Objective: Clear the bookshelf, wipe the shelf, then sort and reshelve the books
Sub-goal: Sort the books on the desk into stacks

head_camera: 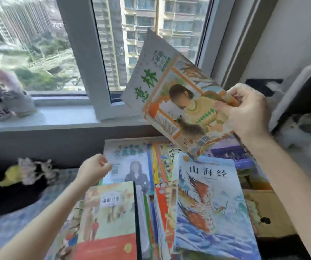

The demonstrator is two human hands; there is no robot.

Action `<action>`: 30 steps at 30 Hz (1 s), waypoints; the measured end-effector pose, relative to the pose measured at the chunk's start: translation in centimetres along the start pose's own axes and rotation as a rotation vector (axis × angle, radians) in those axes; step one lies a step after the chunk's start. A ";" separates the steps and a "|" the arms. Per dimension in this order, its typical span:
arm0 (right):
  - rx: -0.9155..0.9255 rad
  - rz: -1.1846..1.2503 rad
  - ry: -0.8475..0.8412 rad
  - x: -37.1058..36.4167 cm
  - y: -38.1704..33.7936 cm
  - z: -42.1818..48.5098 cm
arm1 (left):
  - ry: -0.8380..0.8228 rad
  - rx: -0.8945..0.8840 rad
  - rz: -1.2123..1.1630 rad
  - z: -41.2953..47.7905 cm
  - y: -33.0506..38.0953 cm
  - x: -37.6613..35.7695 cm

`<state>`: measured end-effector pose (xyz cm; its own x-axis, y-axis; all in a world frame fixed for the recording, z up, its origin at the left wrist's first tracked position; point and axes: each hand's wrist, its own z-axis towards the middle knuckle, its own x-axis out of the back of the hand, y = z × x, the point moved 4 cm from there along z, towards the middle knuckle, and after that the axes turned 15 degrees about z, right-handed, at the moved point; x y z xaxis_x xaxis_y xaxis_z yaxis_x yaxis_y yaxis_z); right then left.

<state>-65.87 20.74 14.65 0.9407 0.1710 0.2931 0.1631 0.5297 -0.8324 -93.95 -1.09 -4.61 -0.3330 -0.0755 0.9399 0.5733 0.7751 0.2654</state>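
Sorting stage: my read is the books are off the shelf and being sorted, with reshelving not yet done.
Window [79, 53]: fills the far side, with its sill [57, 117] running left to right just beyond the books.
Book spread [158, 184]: overlapping covers laid flat across the near centre, and blue patterned cloth [6, 228] showing at the left.
Magazine [179, 94]: up in the air and tilted, its long axis running from the right, where it is gripped, toward the far left and the window.
Blue book [207, 203]: lies flat on top of the spread, directly under the magazine's low corner.
Right hand [248, 113]: fingers [224, 107] and thumb pinch the magazine's right edge.
Left hand [92, 169]: fingers loosely curled and holding nothing I can make out, just over the left edge of a white-covered book [130, 162].
Key relation: the spread lies below and to the near left of the raised magazine, so the magazine must come down and leftward to land. The left hand is the nearer one to the stacks.
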 end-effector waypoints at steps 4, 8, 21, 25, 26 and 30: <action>0.112 -0.052 -0.027 -3.2 -3.5 -1.1 | -0.117 0.140 0.179 -2.5 -6.3 -4.0; 0.096 0.026 -0.045 -6.0 -5.9 -2.4 | -0.239 0.320 0.075 -5.4 -8.4 -7.4; 0.148 -0.130 -0.291 -12.3 -7.2 -9.5 | -0.176 0.488 -0.561 -8.2 -7.6 -10.7; 0.063 -0.176 -0.272 -13.3 -6.6 -10.0 | -0.077 0.398 -0.774 -9.0 -9.3 -7.8; 0.028 -0.179 -0.253 -13.6 -6.4 -10.3 | -0.040 0.415 -0.767 -8.8 -10.8 -6.7; -0.148 -0.197 -0.323 -15.4 -5.1 -12.3 | 0.217 0.516 -0.637 -8.2 -17.3 -0.8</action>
<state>-77.55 5.24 8.58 0.7489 0.3433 0.5669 0.3941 0.4569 -0.7974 -97.44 -19.58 -8.13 -0.2956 -0.6729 0.6781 -0.1061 0.7286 0.6767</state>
